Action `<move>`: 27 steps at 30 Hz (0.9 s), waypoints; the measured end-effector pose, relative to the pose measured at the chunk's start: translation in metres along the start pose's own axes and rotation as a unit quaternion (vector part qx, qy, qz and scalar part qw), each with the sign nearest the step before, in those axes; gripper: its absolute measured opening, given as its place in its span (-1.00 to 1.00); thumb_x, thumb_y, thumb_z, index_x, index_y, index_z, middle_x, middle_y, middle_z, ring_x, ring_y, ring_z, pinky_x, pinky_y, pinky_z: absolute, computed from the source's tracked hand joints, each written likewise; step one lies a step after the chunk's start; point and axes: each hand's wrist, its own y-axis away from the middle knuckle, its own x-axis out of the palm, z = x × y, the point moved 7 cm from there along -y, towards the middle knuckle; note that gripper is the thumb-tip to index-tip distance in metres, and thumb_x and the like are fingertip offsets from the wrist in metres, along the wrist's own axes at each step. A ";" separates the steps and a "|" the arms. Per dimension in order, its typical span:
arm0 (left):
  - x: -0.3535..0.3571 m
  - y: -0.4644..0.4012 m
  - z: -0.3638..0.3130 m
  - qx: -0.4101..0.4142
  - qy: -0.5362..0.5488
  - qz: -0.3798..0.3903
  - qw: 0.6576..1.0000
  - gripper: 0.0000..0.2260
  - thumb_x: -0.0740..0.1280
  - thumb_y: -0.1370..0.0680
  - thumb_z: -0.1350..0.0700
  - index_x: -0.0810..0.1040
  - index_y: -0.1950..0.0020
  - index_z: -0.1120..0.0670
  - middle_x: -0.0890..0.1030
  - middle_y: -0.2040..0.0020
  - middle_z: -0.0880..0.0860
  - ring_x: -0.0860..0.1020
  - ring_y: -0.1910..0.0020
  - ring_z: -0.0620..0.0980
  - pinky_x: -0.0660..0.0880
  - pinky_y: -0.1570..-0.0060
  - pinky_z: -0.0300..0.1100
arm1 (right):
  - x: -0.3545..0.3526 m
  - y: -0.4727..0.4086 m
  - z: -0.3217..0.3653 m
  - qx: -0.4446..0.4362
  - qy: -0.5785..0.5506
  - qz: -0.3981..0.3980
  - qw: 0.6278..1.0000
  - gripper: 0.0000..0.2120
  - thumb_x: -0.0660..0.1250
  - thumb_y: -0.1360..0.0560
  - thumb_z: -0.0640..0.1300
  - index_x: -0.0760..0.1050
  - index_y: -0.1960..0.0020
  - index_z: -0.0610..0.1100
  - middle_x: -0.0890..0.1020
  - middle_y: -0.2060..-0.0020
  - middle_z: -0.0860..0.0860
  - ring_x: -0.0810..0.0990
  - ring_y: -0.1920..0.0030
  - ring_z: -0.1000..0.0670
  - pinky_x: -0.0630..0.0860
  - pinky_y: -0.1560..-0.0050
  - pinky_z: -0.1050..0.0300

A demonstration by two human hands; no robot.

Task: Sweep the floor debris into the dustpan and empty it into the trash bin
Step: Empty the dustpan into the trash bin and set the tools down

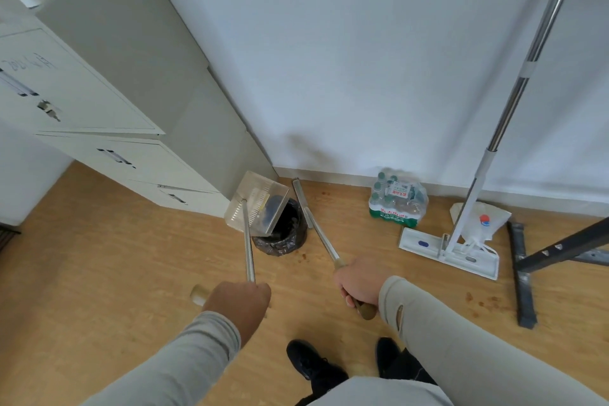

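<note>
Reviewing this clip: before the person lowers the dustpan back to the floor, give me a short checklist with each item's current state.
1. Left hand grips the dustpan handle: ok.
2. Right hand grips the broom handle: ok.
3. Dustpan tilted over the trash bin opening: ok.
4. Dustpan fully emptied: cannot tell; something dark and yellow shows through its clear wall.
5. Bin liner in place: ok.
6. Floor free of debris: not ok; brownish specks lie near the bin and by the black stand.
</note>
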 end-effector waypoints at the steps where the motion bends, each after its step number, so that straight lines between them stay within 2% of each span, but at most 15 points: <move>1: 0.000 -0.002 0.002 -0.001 0.009 -0.002 1.000 -0.78 0.24 -0.60 0.22 0.43 -0.23 0.05 0.63 -0.09 0.06 0.65 -0.02 0.14 0.51 0.09 -0.03 | -0.003 0.000 0.001 -0.003 -0.010 -0.006 1.000 -0.82 0.19 -0.51 -0.26 0.39 0.27 -0.18 0.47 0.45 -0.06 0.41 0.50 0.02 0.38 0.39 0.18; 3: 0.005 -0.002 0.009 -0.005 0.013 0.011 1.000 -0.78 0.25 -0.59 0.20 0.43 -0.23 0.03 0.63 -0.07 0.04 0.66 0.01 0.13 0.54 0.08 -0.02 | 0.001 0.004 -0.001 -0.004 0.004 0.010 1.000 -0.78 0.19 -0.52 -0.27 0.39 0.30 -0.18 0.47 0.46 -0.05 0.42 0.50 0.03 0.37 0.42 0.21; 6: 0.006 -0.008 0.015 -0.015 0.025 0.001 1.000 -0.78 0.28 -0.58 0.18 0.44 -0.21 0.01 0.64 -0.07 0.03 0.67 0.02 0.12 0.54 0.10 -0.02 | -0.003 0.003 0.000 -0.017 0.018 0.007 1.000 -0.76 0.18 -0.52 -0.27 0.41 0.32 -0.18 0.48 0.42 -0.07 0.45 0.42 -0.02 0.41 0.35 0.16; 10: 0.005 -0.009 0.012 -0.014 0.026 0.007 1.000 -0.78 0.31 -0.57 0.19 0.44 -0.19 0.00 0.65 -0.05 0.02 0.67 0.04 0.11 0.58 0.10 -0.01 | -0.003 0.002 -0.004 0.008 -0.006 0.006 1.000 -0.78 0.16 -0.53 -0.30 0.37 0.29 -0.18 0.43 0.44 -0.05 0.36 0.53 0.04 0.30 0.53 0.28; 16: -0.004 -0.005 0.018 -0.022 0.006 -0.016 1.000 -0.75 0.28 -0.58 0.23 0.42 -0.23 0.03 0.63 -0.04 0.05 0.66 0.04 0.13 0.46 0.18 -0.04 | -0.006 0.002 -0.003 0.004 -0.030 0.003 1.000 -0.82 0.19 -0.48 -0.29 0.39 0.29 -0.17 0.45 0.44 -0.05 0.38 0.50 0.03 0.31 0.43 0.22; 20: 0.006 0.003 0.018 -0.040 0.062 -0.010 0.997 -0.68 0.27 -0.58 0.21 0.40 -0.31 -0.02 0.61 -0.14 0.00 0.65 -0.05 0.06 0.57 0.03 -0.05 | -0.006 0.000 -0.004 0.002 -0.007 -0.003 1.000 -0.83 0.21 -0.44 -0.25 0.39 0.32 -0.14 0.47 0.43 -0.06 0.41 0.48 0.01 0.36 0.31 0.14; 22: 0.012 0.004 0.008 -0.029 0.081 -0.004 0.996 -0.66 0.25 -0.60 0.20 0.39 -0.35 -0.03 0.59 -0.21 0.00 0.64 -0.12 0.05 0.57 -0.08 -0.06 | -0.008 -0.002 -0.005 0.009 -0.003 -0.009 1.000 -0.84 0.22 -0.44 -0.23 0.40 0.32 -0.15 0.48 0.45 -0.05 0.43 0.48 0.01 0.40 0.29 0.14; 24: 0.009 0.001 0.003 -0.016 0.089 -0.007 0.996 -0.66 0.23 -0.61 0.19 0.39 -0.37 -0.04 0.58 -0.25 0.00 0.63 -0.16 0.06 0.54 -0.11 -0.06 | -0.011 0.001 -0.003 0.006 -0.002 -0.009 1.000 -0.81 0.22 -0.45 -0.24 0.40 0.33 -0.15 0.47 0.46 -0.05 0.42 0.49 0.01 0.38 0.33 0.17; 27: 0.007 -0.004 0.009 -0.034 0.114 0.004 0.993 -0.62 0.25 -0.59 0.21 0.38 -0.39 -0.06 0.56 -0.29 -0.05 0.61 -0.20 0.00 0.53 -0.16 -0.08 | -0.014 0.004 -0.001 -0.003 0.013 -0.008 1.000 -0.84 0.22 -0.43 -0.23 0.43 0.33 -0.15 0.51 0.40 -0.07 0.44 0.46 0.01 0.41 0.28 0.15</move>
